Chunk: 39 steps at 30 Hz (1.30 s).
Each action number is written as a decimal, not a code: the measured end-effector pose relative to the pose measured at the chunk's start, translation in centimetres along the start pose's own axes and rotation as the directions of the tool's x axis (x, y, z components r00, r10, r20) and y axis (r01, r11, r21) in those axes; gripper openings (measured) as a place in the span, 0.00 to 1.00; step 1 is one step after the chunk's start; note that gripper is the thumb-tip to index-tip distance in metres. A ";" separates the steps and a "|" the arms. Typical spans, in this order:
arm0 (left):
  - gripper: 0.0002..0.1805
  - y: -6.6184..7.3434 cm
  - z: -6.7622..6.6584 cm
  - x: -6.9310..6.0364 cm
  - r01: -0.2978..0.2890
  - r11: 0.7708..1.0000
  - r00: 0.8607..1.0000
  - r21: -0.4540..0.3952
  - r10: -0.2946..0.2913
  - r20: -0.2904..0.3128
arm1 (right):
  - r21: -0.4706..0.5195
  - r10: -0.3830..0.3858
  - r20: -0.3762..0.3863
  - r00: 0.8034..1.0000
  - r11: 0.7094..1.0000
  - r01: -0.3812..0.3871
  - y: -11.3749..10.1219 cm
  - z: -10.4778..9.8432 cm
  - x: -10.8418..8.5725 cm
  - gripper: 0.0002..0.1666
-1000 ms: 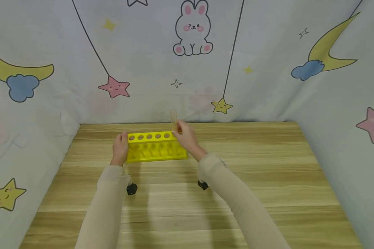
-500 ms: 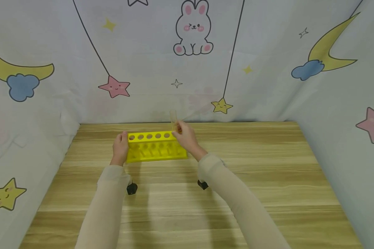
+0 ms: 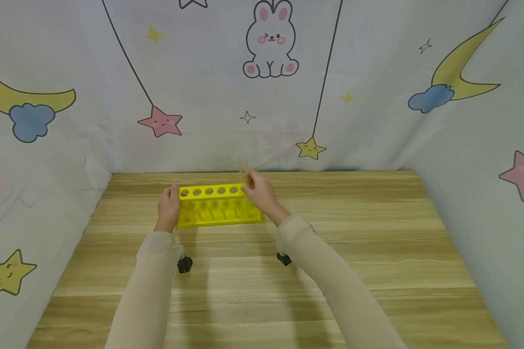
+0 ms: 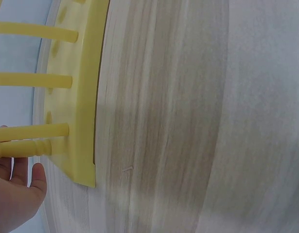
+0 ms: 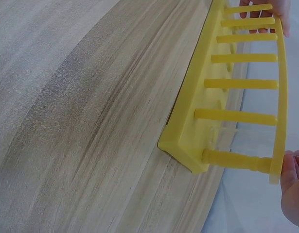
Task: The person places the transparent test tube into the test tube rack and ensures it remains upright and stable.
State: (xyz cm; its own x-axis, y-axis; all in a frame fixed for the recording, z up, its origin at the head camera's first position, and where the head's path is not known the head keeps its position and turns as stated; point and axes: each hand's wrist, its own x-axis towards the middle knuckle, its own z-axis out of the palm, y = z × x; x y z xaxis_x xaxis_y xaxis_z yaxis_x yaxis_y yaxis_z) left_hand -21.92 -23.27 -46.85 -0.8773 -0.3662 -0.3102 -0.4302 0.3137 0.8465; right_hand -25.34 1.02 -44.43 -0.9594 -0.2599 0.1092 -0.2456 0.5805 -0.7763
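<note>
A yellow test tube rack (image 3: 220, 224) with a row of round holes stands upright on the table. At its left end my left hand (image 3: 169, 206) steadies it, fingers around the end post (image 4: 23, 148) in the left wrist view. Beside the rack's right end, my right hand (image 3: 262, 194) pinches a clear test tube (image 3: 242, 164) between thumb and fingers. The tube stands nearly upright in the rightmost hole, its upper part above the rack. In the right wrist view its clear lower end (image 5: 224, 138) shows below the rack's top plate, near the end post.
The wood-grain table (image 3: 367, 271) reaches back to a white printed cloth (image 3: 209, 87) right behind the rack. More cloth hangs at both sides. A small black block (image 3: 185, 264) hangs at the left wrist, another black block (image 3: 284, 259) at the right.
The test tube and the right hand's fingers have sunk very slightly towards the rack. My left hand and the rack have stayed in place.
</note>
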 end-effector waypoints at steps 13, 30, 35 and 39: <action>0.34 -0.2 0.0 0.2 -0.012 1.000 1.000 0.008 0.012 0.008 | -0.018 0.055 0.056 0.997 0.998 -0.054 -0.3 0.0 0.1 0.09; 0.33 -0.4 0.0 0.3 -0.011 1.000 1.000 0.005 0.011 0.003 | -0.011 0.065 0.088 0.994 0.998 -0.064 -0.3 -0.3 0.3 0.09; 0.33 -0.4 0.0 0.3 -0.008 1.000 1.000 0.003 0.008 0.005 | -0.002 0.069 0.096 0.993 0.998 -0.069 -0.3 -0.4 0.3 0.10; 0.34 -0.3 0.1 0.2 0.004 1.000 1.000 -0.004 -0.004 0.008 | 0.008 0.079 0.103 0.992 0.997 -0.080 -0.3 -0.4 0.4 0.12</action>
State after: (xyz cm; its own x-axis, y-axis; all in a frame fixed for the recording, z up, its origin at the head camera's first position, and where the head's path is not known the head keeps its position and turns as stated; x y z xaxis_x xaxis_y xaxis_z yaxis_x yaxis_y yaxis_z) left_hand -21.96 -23.35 -47.17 -0.8770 -0.3608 -0.3173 -0.4332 0.3082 0.8469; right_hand -25.72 1.07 -43.87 -0.9564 -0.2915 -0.0171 -0.1667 0.5932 -0.7876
